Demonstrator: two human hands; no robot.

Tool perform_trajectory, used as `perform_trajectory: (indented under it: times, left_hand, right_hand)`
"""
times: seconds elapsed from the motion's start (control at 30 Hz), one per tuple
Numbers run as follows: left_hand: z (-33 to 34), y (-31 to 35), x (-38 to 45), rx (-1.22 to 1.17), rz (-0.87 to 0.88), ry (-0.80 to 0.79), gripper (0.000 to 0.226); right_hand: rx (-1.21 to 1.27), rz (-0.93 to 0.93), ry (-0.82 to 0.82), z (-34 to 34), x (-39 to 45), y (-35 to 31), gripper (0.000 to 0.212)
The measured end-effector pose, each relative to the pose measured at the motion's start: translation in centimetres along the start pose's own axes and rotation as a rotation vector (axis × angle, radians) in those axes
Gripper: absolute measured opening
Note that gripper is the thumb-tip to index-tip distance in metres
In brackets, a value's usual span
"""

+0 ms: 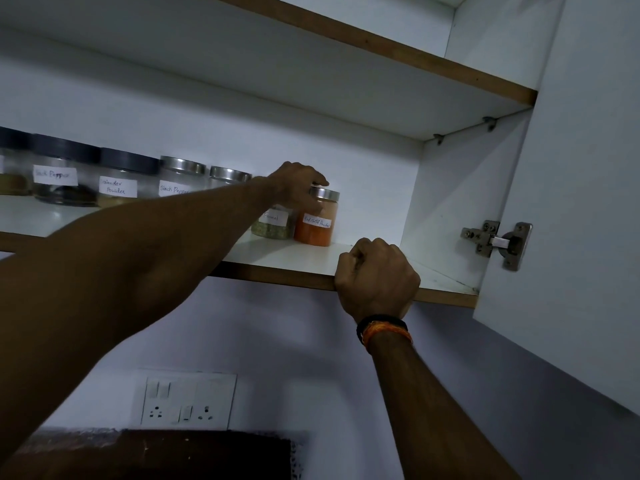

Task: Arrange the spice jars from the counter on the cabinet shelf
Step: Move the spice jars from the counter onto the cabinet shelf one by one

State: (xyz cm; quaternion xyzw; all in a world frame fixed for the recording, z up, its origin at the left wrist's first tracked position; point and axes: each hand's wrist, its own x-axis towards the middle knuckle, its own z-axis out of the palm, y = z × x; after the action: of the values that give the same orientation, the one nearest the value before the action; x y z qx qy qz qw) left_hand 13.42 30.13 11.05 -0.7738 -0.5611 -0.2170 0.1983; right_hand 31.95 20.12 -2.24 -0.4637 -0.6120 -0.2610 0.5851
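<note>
Gripping red chilli jar (316, 221) w/ left hand (298, 184), steel lid, orange powder; right hand (375, 277) clutching shelf edge (277, 271)

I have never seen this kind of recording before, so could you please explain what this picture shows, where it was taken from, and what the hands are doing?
There is no machine here: a camera worn on a person's head looks up into an open wall cabinet. The left hand reaches across and grips the red chilli powder jar near its metal lid; the jar stands on the shelf beside the fennel jar. The right hand, fingers curled, holds the shelf's front edge. Further left stands a row of labelled jars, including a coriander powder jar. Below, a switch panel is on the wall.
</note>
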Motion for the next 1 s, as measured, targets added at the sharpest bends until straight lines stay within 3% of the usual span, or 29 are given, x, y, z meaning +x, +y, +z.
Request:
perform_trajectory:
  times: [0.2,0.57,0.73,0.9,1.0]
  left_hand:
    - [-1.2,0.6,-2.6,-0.081,0.003,0.074,0.069]
    - [-2.1,4.9,-11.7,-0.459,0.047,-0.062,0.064]
    - [-3.1,7.1,-14.9,-0.447,0.093,-0.046,0.062]
    - [-3.1,9.4,-19.2,-0.529,0.145,0.007,0.060]
    - [-2.5,10.8,-21.8,-0.615,0.135,0.090,0.051]
  right_hand:
    - [-0.037,0.031,-0.104,-0.2,0.2,0.0,0.037]
    - [-0.174,0.000,-0.399,-2.1,-0.1,-0.5,0.042]
    - [-0.112,-0.013,-0.350,-3.8,-2.6,-1.4,0.042]
    - [0.009,-0.056,-0.322,-5.9,-4.6,-1.7,0.029]
    - [0.050,-0.035,-0.323,-7.4,-6.4,-2.0,0.038]
